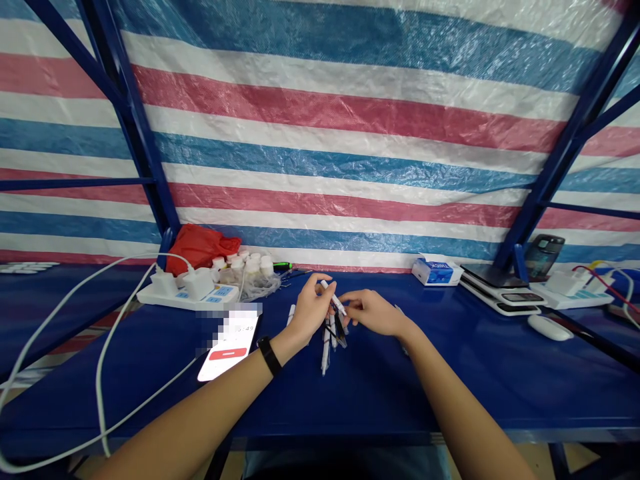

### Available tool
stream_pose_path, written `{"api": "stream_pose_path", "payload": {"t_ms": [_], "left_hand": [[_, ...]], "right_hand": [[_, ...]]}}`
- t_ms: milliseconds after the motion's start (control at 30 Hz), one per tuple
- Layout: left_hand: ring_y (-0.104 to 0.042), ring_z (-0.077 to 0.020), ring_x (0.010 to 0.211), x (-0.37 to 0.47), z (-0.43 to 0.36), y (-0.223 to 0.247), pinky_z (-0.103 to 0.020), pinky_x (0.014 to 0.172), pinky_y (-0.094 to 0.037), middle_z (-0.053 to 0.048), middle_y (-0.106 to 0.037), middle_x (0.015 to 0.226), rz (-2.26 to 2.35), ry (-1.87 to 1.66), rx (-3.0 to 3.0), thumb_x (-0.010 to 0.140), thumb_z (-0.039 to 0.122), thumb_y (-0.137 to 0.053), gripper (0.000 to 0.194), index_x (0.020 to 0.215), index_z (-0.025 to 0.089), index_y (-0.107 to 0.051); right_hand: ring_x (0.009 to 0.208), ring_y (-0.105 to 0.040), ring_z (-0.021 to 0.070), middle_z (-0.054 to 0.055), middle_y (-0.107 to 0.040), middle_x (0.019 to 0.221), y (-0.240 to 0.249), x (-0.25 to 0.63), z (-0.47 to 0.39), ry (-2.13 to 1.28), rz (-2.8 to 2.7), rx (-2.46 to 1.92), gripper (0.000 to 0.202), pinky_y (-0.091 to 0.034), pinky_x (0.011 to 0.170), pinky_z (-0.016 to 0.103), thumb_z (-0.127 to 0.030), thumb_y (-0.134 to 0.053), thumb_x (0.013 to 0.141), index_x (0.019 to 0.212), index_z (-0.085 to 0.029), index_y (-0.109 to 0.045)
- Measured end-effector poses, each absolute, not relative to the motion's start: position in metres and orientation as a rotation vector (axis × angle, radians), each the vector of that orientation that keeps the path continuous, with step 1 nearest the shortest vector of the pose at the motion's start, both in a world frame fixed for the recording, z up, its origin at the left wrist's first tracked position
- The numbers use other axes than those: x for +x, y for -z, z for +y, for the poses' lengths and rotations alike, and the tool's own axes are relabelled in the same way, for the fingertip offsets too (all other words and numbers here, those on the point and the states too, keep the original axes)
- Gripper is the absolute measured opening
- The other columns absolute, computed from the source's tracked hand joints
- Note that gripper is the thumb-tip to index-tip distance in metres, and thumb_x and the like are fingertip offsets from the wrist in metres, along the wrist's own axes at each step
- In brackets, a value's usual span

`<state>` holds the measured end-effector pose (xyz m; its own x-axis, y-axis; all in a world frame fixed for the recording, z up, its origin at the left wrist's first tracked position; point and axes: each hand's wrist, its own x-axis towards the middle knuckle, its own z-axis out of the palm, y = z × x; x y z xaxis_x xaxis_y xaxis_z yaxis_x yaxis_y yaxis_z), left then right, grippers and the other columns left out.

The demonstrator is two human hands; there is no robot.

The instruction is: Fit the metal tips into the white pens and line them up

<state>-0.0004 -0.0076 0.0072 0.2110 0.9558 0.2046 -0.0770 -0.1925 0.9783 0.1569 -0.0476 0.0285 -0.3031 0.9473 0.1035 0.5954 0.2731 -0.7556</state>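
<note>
Over the middle of the blue table, my left hand point(316, 308) grips a slim white pen point(334, 299) with dark markings, tilted down to the right. My right hand point(373, 311) is at the pen's lower end, fingers bent and drawn together; what they pinch is too small to make out. Several similar white pens with dark parts point(326, 347) lie in a loose bunch on the table below both hands. Another white piece point(291, 313) shows just left of my left hand. A small object behind my right wrist is mostly hidden.
Left on the blue table point(370, 400) are a lit phone point(231, 347), a power strip point(223, 295) with trailing white cables, a red bag point(200, 247) and several white-capped bottles point(253, 263). Right are a blue-white box point(437, 272), stacked devices point(500, 293) and a white mouse point(549, 327).
</note>
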Motion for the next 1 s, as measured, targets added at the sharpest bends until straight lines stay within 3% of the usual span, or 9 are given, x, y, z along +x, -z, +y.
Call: {"api": "stream_pose_path", "payload": {"t_ms": [167, 267, 433, 633, 833, 1000], "left_hand": [[-0.052, -0.0112, 0.042, 0.002, -0.005, 0.006, -0.02, 0.043, -0.038, 0.008, -0.051, 0.059, 0.881, -1.253, 1.537, 0.089, 0.035, -0.061, 0.016, 0.097, 0.021, -0.057], [-0.052, -0.012, 0.045, 0.004, -0.004, 0.014, -0.021, 0.047, -0.04, 0.008, -0.05, 0.059, 0.861, -1.295, 1.63, 0.092, 0.038, -0.056, 0.018, 0.098, 0.021, -0.057], [-0.052, -0.0136, 0.049, 0.006, -0.005, 0.018, -0.023, 0.049, -0.038, 0.006, -0.049, 0.059, 0.885, -1.32, 1.699, 0.098, 0.041, -0.04, 0.024, 0.101, 0.022, -0.055], [-0.052, -0.0146, 0.049, 0.008, -0.002, 0.021, -0.024, 0.05, -0.038, 0.006, -0.05, 0.059, 0.898, -1.244, 1.689, 0.099, 0.044, -0.04, 0.025, 0.098, 0.022, -0.052], [-0.048, -0.0134, 0.051, 0.008, -0.001, 0.022, -0.023, 0.051, -0.035, 0.007, -0.046, 0.06, 0.899, -1.264, 1.67, 0.095, 0.036, -0.048, 0.015, 0.099, 0.022, -0.053], [-0.049, -0.0137, 0.057, 0.007, -0.004, 0.018, -0.022, 0.053, -0.036, 0.005, -0.047, 0.064, 0.84, -1.327, 1.538, 0.095, 0.031, -0.045, 0.014, 0.091, 0.022, -0.054]], "right_hand": [[0.058, -0.06, 0.0129, 0.0, -0.067, 0.07, -0.024, 0.155, -0.043, -0.933, -1.69, -1.299, 0.036, -0.046, 0.059, 0.025, -0.029, -0.051, 0.091, 0.121, -0.016, -0.066], [0.055, -0.058, 0.0122, -0.003, -0.063, 0.065, -0.022, 0.15, -0.044, -1.042, -1.674, -1.266, 0.045, -0.041, 0.052, 0.023, -0.035, -0.061, 0.087, 0.128, -0.016, -0.061], [0.057, -0.056, 0.0115, -0.005, -0.065, 0.065, -0.028, 0.145, -0.052, -1.13, -1.625, -1.203, 0.061, -0.042, 0.055, 0.023, -0.026, -0.072, 0.075, 0.133, -0.018, -0.056], [0.061, -0.059, 0.0119, -0.006, -0.064, 0.066, -0.033, 0.143, -0.056, -1.23, -1.546, -1.209, 0.064, -0.047, 0.06, 0.024, -0.026, -0.076, 0.071, 0.13, -0.02, -0.055], [0.065, -0.06, 0.0118, -0.007, -0.061, 0.071, -0.022, 0.141, -0.051, -1.092, -1.611, -1.24, 0.057, -0.047, 0.063, 0.025, -0.014, -0.06, 0.074, 0.13, -0.021, -0.051], [0.063, -0.058, 0.0121, -0.007, -0.061, 0.075, -0.018, 0.138, -0.049, -0.812, -1.84, -1.313, 0.062, -0.044, 0.064, 0.025, -0.012, -0.062, 0.075, 0.133, -0.022, -0.044]]}}
